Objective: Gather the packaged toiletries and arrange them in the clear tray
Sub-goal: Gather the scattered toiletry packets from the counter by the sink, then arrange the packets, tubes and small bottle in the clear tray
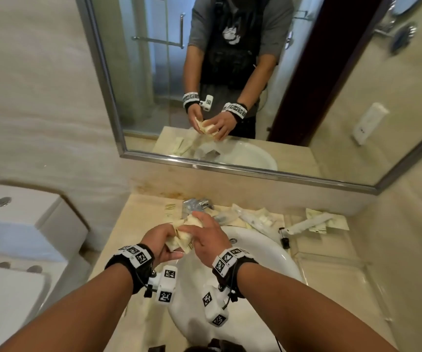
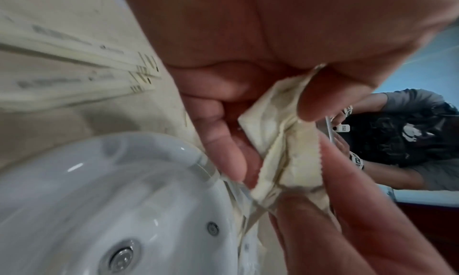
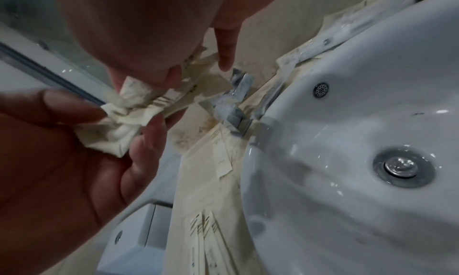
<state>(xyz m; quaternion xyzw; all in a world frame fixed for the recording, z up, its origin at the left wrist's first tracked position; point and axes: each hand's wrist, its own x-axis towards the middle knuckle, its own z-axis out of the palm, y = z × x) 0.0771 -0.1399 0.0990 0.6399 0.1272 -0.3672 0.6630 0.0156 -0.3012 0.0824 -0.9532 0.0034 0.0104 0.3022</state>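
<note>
gripping a bundle of cream packets (image 1: 183, 236), the left hand (image 1: 159, 243) and right hand (image 1: 208, 241) meet over the far-left rim of the white basin (image 1: 268, 252). in the left wrist view the left thumb and curled fingers (image 2: 223, 151) pinch the crumpled cream wrappers (image 2: 280, 147), with the right hand's fingers closing on the same bundle from the other side. in the right wrist view the right fingers (image 3: 224, 49) clamp the printed end of the bundle (image 3: 139, 110) while the left palm (image 3: 62, 161) cups it from beneath. just beyond the grip stands the chrome tap (image 1: 196, 204). farther beyond and to the right of the grip, loose packets (image 1: 255, 217) lie on the counter behind the basin, and a long white packet (image 1: 309, 223) lies well to the right with flat sachets (image 1: 332, 222) beneath it. the clear tray (image 1: 332, 260) sits on the counter right of the basin, nearer than those packets (its contents cannot be made out). left of the grip, flat sachets (image 3: 211, 238) lie beside the basin, and a white cistern (image 1: 27, 219) stands farther left.
</note>
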